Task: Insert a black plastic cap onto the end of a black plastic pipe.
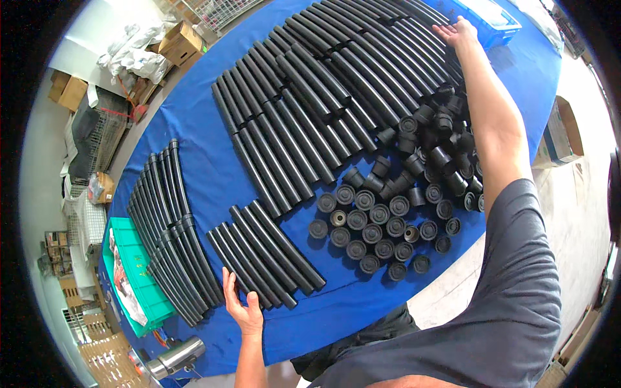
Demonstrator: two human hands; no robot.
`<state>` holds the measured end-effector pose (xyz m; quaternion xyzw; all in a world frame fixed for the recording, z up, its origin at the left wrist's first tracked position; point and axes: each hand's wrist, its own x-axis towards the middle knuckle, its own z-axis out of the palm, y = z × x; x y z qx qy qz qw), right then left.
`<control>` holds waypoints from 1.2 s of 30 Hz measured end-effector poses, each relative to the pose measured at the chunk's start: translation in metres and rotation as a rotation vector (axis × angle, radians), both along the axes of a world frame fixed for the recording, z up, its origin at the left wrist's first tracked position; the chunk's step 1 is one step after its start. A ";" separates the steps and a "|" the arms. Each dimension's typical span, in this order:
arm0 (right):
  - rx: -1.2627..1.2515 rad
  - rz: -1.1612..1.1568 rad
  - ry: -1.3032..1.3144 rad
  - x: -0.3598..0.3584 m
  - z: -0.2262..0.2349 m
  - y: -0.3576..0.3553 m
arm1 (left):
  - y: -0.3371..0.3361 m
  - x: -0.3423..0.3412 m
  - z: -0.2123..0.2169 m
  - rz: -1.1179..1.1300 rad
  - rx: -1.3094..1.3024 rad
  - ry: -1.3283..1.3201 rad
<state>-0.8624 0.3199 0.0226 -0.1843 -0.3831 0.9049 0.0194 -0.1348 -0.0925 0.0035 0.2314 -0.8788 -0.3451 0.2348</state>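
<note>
My left hand [244, 306] is at the near ends of a small row of black tubes [262, 249], its fingers and thumb spread apart. Far off to the right, my right hand [458, 33] reaches to the edge of a large bank of black tubes [362, 84], beside a blue crate [490, 18]. Its fingers are stretched out, and I see nothing held in it. Nearer me, many round black caps [380, 214] stand in rough rows. More lie heaped [446, 145] below the large bank, beside my right forearm.
A blue cloth [194, 123] covers the table. Capped black tubes [174, 233] lie at the left, next to a green crate [139, 278] with plastic bags in it. A shiny metal cylinder [176, 357] is at the near left edge. Cardboard boxes [183, 44] stand beyond.
</note>
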 end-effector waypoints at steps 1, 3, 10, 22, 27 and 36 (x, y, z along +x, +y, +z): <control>-0.016 0.008 -0.008 0.000 0.001 0.001 | 0.000 0.000 0.001 -0.002 -0.006 -0.003; -0.034 0.039 -0.011 -0.001 0.000 0.005 | 0.001 0.000 0.002 -0.004 -0.008 -0.014; -0.105 0.153 -0.004 -0.021 -0.010 0.013 | 0.001 -0.001 0.003 0.002 -0.004 -0.026; -0.227 0.166 0.028 -0.032 -0.011 0.007 | -0.001 0.000 0.003 -0.005 -0.075 -0.069; -0.265 0.255 0.105 -0.007 0.003 -0.011 | 0.000 0.000 0.004 0.022 -0.060 -0.068; -0.123 0.039 0.053 0.013 0.013 -0.031 | -0.003 0.002 0.006 0.006 -0.088 -0.074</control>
